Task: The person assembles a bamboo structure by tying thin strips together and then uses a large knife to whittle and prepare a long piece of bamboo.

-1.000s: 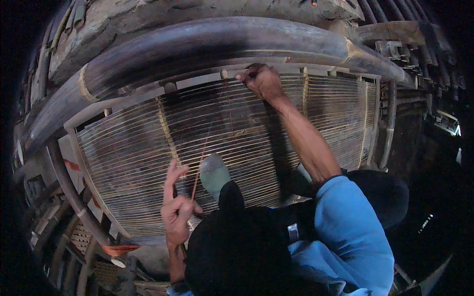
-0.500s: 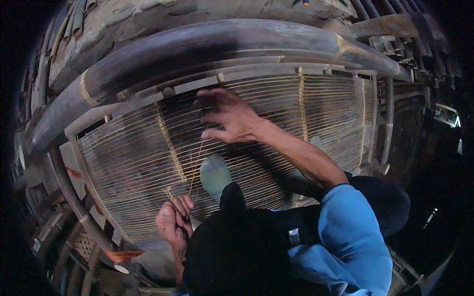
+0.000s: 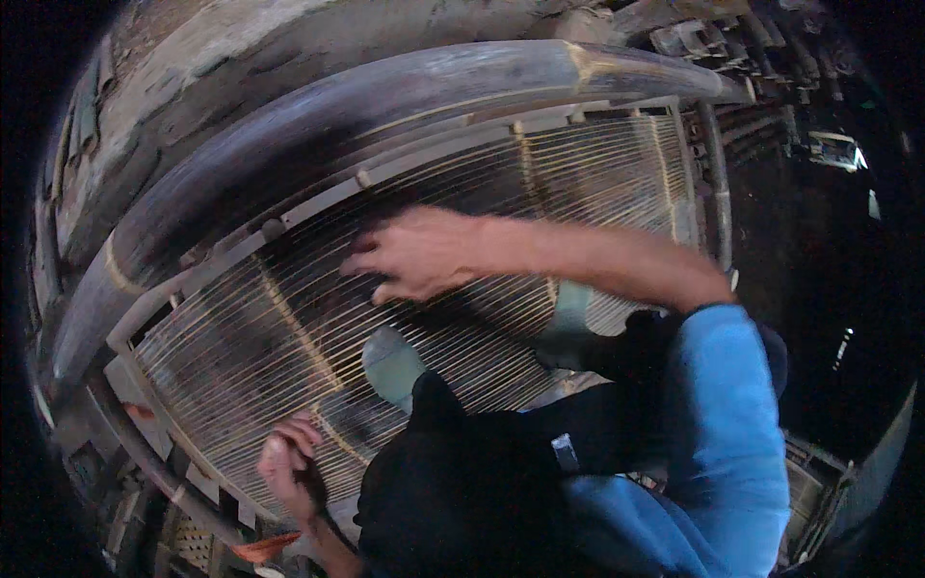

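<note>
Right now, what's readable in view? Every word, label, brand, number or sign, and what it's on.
None that can be read.
Rack: no lettering visible.
Pole: no lettering visible.
Blue sleeve: no lettering visible.
Shiny piece on the dark clothing: too small to tell if it is marked.
Pale object at far right: too small and blurred to tell.

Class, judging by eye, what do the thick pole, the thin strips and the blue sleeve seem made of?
Thick pole: probably bamboo, smooth with a dull sheen; pale joints ring it.
Thin strips: perhaps split bamboo or cane, unpainted-looking; they are narrow and straw-coloured.
Blue sleeve: apparently matte cloth, judging by its soft drape; the fibre can't be told.
</note>
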Tool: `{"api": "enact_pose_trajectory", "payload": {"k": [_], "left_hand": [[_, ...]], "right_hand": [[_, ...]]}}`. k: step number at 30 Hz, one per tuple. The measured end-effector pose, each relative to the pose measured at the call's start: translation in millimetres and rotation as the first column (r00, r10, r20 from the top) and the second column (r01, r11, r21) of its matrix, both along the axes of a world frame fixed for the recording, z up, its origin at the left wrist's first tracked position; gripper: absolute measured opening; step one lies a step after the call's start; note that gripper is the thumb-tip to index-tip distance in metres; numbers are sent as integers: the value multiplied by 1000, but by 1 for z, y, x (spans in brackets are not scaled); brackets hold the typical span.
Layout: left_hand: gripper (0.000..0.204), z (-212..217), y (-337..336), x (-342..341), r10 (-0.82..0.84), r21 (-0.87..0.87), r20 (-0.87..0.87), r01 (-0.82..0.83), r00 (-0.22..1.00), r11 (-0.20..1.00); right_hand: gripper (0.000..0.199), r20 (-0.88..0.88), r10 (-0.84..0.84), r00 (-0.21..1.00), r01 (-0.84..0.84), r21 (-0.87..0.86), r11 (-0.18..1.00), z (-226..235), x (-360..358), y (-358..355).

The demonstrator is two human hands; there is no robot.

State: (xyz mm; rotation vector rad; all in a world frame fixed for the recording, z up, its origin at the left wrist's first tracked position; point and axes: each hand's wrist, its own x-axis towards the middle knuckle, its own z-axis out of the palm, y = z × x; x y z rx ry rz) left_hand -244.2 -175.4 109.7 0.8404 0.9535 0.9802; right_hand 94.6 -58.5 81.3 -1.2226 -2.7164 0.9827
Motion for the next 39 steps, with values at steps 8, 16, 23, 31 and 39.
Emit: {"api": "enact_pose_trajectory", "payload": {"k": [8,16,23,31,39], "left_hand": [[32,-27,15,-65,322,197,-866,-331,382,923],[19,-11,40,56,413,350,-757,-219,506,911],[7,12,67,222,290,418,-821,171,493,892],[26,7,68,301,57,195,-946,421,319,886],[66,-19,62,368,18,267,-922,603,386,751]], "right_hand": [[10,638,172,751,-325,129,937,50,215,0],[41,263,-222,939,105,394,913,-60,264,-17],[25,-18,-197,980,180,496,849,-146,286,-16],[21,-157,-105,982,168,468,868,-122,275,-7],[14,-587,-348,731,16,-495,869,-72,253,-42]]}}
